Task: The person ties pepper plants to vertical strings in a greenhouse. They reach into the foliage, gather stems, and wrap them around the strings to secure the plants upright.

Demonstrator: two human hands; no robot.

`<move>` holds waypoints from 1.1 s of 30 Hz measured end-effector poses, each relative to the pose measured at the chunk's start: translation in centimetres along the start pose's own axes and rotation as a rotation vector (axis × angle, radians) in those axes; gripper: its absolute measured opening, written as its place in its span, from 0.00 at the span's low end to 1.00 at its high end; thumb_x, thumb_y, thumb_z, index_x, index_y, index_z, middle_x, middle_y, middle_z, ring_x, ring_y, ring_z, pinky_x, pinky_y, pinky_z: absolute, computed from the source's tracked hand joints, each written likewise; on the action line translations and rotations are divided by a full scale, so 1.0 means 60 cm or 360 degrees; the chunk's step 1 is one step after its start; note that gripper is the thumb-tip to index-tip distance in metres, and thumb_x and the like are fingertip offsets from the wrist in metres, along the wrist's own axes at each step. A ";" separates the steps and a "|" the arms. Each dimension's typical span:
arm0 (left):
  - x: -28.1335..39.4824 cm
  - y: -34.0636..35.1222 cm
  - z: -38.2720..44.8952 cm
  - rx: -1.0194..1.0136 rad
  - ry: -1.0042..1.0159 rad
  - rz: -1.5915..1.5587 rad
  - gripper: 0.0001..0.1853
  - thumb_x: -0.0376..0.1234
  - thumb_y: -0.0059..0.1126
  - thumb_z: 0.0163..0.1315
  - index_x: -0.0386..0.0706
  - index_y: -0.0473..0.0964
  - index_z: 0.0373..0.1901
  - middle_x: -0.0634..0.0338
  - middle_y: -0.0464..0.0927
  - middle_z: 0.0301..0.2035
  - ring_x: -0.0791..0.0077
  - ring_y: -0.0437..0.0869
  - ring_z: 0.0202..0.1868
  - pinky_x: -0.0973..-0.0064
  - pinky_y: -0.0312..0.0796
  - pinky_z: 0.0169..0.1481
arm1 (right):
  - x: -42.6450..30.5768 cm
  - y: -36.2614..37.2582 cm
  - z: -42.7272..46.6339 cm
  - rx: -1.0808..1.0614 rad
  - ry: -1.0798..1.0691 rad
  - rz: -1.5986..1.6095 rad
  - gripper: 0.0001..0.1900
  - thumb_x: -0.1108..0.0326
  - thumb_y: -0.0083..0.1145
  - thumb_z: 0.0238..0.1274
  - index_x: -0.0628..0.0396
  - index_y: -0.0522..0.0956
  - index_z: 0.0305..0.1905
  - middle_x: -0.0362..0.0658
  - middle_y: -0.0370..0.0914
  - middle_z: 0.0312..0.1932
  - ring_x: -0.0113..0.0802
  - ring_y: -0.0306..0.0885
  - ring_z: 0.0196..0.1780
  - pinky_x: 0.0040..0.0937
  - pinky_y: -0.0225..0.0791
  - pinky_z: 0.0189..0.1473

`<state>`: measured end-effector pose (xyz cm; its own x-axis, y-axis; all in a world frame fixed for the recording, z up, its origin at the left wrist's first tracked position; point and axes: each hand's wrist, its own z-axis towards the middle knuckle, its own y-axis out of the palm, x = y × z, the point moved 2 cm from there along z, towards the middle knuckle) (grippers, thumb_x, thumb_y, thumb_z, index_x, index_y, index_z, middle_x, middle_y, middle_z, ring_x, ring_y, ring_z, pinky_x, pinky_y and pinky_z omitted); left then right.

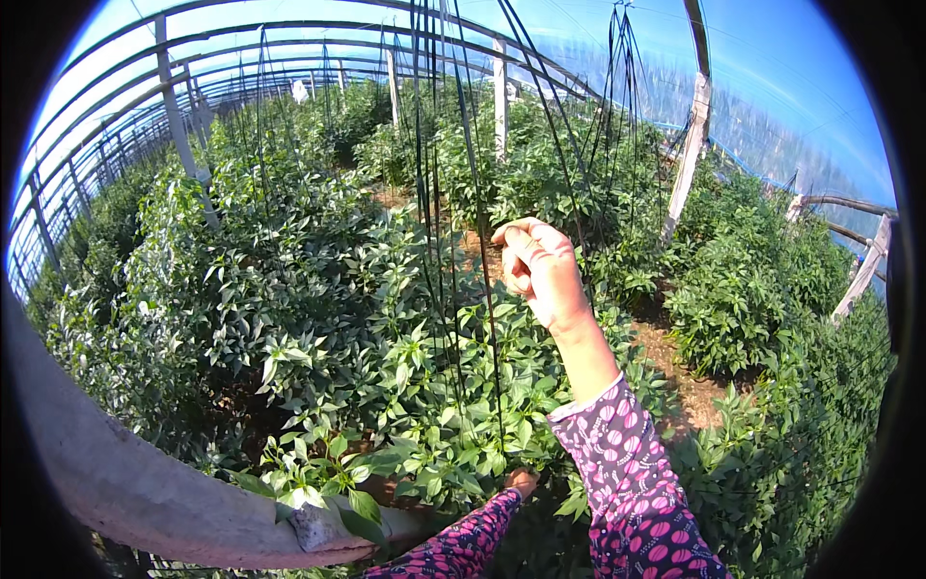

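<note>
My right hand (546, 268) is raised among the dark hanging strings, its fingers curled together; whether a thin string is pinched in them I cannot tell. Low in front of me, my left hand (522, 480) reaches into the leaves of a green pepper plant (434, 434), and its fingers are mostly hidden by foliage. A dark string (494, 340) runs down from above and ends near the left hand. Further dark strings (428, 145) hang together to the left of the right hand.
A thick pale beam (181, 506) curves across the lower left, close to me. Wooden posts (692, 145) stand among the plant rows under the greenhouse frame. A strip of bare soil (676, 369) runs between rows on the right.
</note>
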<state>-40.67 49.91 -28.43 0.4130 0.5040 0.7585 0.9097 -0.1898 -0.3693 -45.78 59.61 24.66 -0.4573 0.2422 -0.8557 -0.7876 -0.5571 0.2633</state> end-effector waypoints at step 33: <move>-0.054 -0.004 0.020 0.0025 -0.0024 -0.0073 0.23 0.53 0.52 0.49 0.44 0.77 0.32 0.52 0.79 0.34 0.56 0.79 0.38 0.63 0.70 0.43 | -0.143 0.119 0.113 0.0509 -0.1632 -0.0842 0.03 0.77 0.51 0.54 0.59 0.72 0.35 0.42 0.73 0.28 0.28 0.71 0.25 0.24 0.66 0.27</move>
<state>-42.29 49.34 -31.44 0.3701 0.5245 0.7667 0.9269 -0.1532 -0.3426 -50.28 58.97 36.91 -0.0472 0.9833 -0.1758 -0.9779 -0.0096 0.2089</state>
